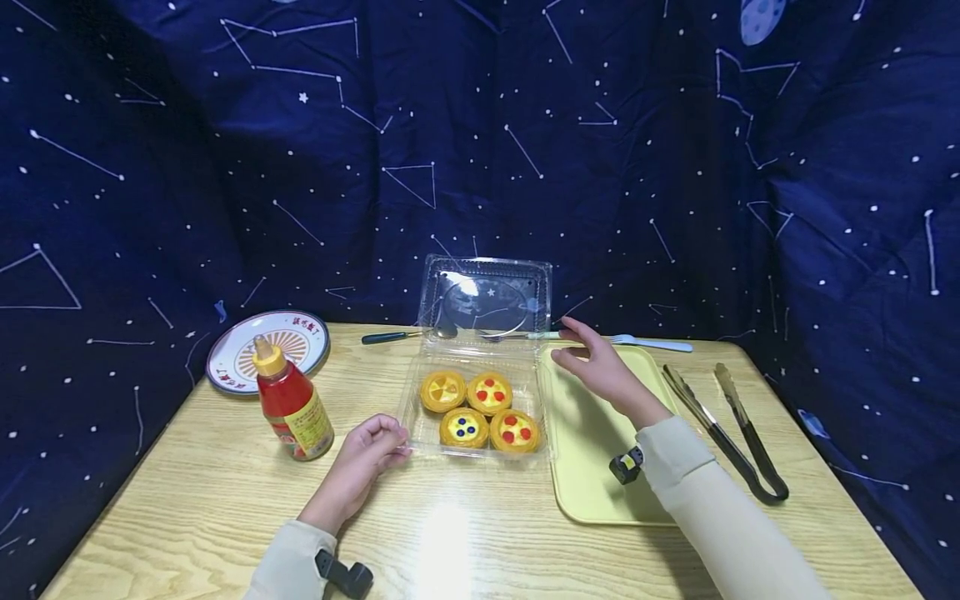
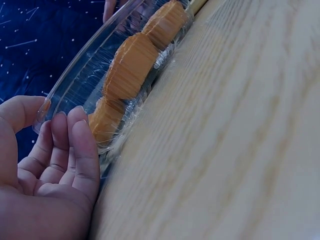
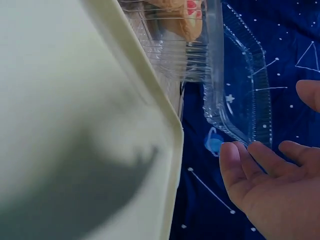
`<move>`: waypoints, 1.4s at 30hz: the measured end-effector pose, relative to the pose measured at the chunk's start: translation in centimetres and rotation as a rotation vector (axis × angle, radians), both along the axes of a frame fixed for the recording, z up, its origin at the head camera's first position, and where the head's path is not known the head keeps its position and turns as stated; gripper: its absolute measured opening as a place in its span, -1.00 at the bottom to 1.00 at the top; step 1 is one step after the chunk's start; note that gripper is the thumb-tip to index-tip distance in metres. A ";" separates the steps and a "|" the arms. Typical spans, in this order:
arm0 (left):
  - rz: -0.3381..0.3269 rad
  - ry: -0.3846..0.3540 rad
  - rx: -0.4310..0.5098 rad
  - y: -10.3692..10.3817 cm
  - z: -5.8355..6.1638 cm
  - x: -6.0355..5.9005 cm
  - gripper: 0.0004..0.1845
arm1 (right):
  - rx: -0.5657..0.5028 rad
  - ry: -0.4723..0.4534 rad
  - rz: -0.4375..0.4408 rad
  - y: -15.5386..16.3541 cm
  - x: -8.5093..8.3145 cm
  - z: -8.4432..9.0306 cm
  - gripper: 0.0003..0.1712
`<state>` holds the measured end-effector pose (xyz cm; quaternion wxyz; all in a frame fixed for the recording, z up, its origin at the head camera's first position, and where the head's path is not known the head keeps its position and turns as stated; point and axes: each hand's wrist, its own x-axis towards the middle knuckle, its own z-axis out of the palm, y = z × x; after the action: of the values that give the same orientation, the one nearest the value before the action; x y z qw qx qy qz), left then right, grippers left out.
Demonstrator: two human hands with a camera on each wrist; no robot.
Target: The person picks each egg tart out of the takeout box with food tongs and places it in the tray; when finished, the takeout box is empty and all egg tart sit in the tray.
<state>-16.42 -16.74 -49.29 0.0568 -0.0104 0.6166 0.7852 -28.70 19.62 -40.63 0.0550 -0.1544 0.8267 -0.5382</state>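
Container: a clear plastic clamshell box point(image 1: 480, 400) sits mid-table, its hinged lid point(image 1: 486, 296) already swung up and standing nearly upright at the back.
Contents: four round orange tarts point(image 1: 480, 411) with red, yellow and blue dots lie in the base; none has been taken out.
Left hand: the left hand point(image 1: 369, 454) rests at the box's near left corner, fingers curled loosely; the left wrist view shows the fingertips point(image 2: 82, 132) against the plastic rim, thumb above it, so it seems to steady the box lightly rather than clamp it.
Right hand: the right hand point(image 1: 600, 367) hovers over the far end of the pale yellow rectangular tray point(image 1: 600, 492), fingers straight and relaxed, holding nothing, just beside the lid's right edge.
Tray: bare, just right of the box.
Tools: black-handled metal tongs point(image 1: 731, 429) lie untouched right of the tray; a fork with a light blue handle point(image 1: 645, 342) lies behind it.
Other: a red sauce bottle with yellow cap point(image 1: 292, 400) and a round patterned plate point(image 1: 268, 348) stand to the left.
Progress: box opened; judging by this, moving tarts has yet to begin.
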 end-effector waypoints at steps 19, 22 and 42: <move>0.004 -0.004 0.003 -0.1 -0.1 0.4 -0.92 | 0.211 0.188 -0.029 6.7 4.7 1.0 -0.26; 0.006 0.001 0.004 -0.1 -0.1 0.3 -0.88 | 0.256 0.205 -0.055 8.0 5.4 1.1 -0.26; -0.013 0.013 -0.022 0.0 0.0 0.2 -0.94 | 0.476 0.192 -0.238 18.1 7.5 -0.5 -0.11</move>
<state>-16.22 -16.72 -49.31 0.0577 -0.0019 0.6254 0.7781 -21.16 37.77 -41.17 -0.0523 -0.0892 0.9435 -0.3148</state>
